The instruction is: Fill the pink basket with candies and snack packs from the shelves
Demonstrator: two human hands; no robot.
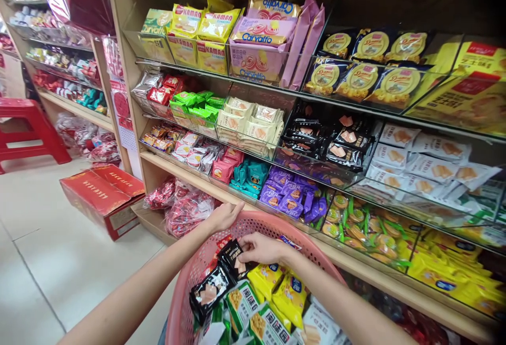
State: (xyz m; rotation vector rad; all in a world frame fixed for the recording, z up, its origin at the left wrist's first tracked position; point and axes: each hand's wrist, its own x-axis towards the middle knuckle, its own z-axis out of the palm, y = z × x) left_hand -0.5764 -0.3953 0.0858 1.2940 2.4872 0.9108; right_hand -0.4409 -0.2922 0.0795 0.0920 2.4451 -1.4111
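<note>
A pink plastic basket point(174, 303) with a perforated wall is in front of me, filled with wrapped snacks. My left hand point(227, 217) grips its far rim, the fingers partly hidden. Inside the basket, my right hand point(263, 250) is closed on a black snack packet point(231, 254), its fingers over the packet's right side. Another black packet point(211, 292) lies just below it. Close by are yellow packets point(290, 297), green-and-white packets point(243, 300), white packets point(320, 321) and a bit of red wrapping point(213, 266).
Ahead, shelves with clear bins hold black packets point(346, 142), purple packets point(288, 192), cream packets point(251, 121) and boxed biscuits point(261, 44). A wooden shelf edge point(233, 202) runs behind the basket. On the tiled floor at left are a red carton point(103, 192) and a red stool point(35, 128).
</note>
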